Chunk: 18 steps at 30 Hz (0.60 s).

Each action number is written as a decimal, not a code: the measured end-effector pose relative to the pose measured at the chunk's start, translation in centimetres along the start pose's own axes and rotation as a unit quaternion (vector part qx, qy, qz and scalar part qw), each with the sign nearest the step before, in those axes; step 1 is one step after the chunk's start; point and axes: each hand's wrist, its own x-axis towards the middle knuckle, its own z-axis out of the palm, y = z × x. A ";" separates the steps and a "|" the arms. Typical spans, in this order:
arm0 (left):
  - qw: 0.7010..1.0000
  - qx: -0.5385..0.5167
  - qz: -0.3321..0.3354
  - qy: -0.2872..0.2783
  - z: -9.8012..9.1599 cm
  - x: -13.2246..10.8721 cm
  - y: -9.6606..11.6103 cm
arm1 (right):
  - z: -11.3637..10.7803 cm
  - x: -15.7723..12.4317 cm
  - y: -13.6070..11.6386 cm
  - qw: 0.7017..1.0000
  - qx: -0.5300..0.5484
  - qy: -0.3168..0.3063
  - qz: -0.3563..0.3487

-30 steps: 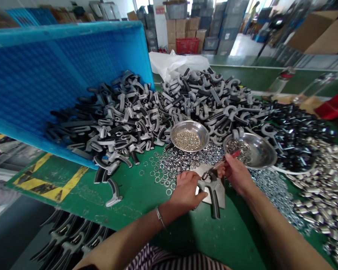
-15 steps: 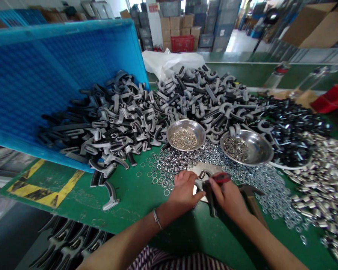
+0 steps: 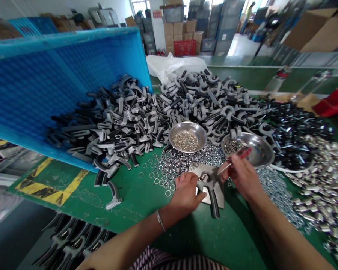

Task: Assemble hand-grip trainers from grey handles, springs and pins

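Note:
My left hand (image 3: 188, 190) holds a grey and black handle part (image 3: 214, 198) against a small metal plate (image 3: 220, 189) on the green table. A metal cylinder (image 3: 204, 176) sits in the hooked end of that part. My right hand (image 3: 242, 174) is closed on a red-handled screwdriver (image 3: 244, 152), its shaft pointing left, apart from the handle part. Just behind my right hand is a steel bowl (image 3: 263, 150) with small metal pins. A second bowl (image 3: 188, 127) holds tiny brass-coloured pieces. Metal rings (image 3: 156, 181) lie left of the plate.
A large blue crate (image 3: 81, 37) tips out grey handle parts (image 3: 126, 123) at the left, and more are heaped behind the bowls. Black parts (image 3: 295, 123) and shiny metal cylinders (image 3: 323, 187) cover the right side. A red bin (image 3: 332, 102) stands at the far right.
My right hand has moved up and right with the screwdriver, away from the handle part. My left hand stays on the part. The view has shifted slightly.

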 end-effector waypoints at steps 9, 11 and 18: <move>0.987 0.091 0.123 0.052 -6.6 6.1 -2.1 | -3.3 3.0 0.4 0.824 -0.562 0.002 -0.075; 0.975 0.200 0.081 0.047 -9.0 10.4 -3.6 | -1.3 5.6 -1.7 0.817 -0.545 -0.063 -0.177; 0.966 0.255 0.045 -0.024 -10.2 17.4 -6.9 | 8.0 14.8 -2.0 0.762 -0.577 -0.178 -0.234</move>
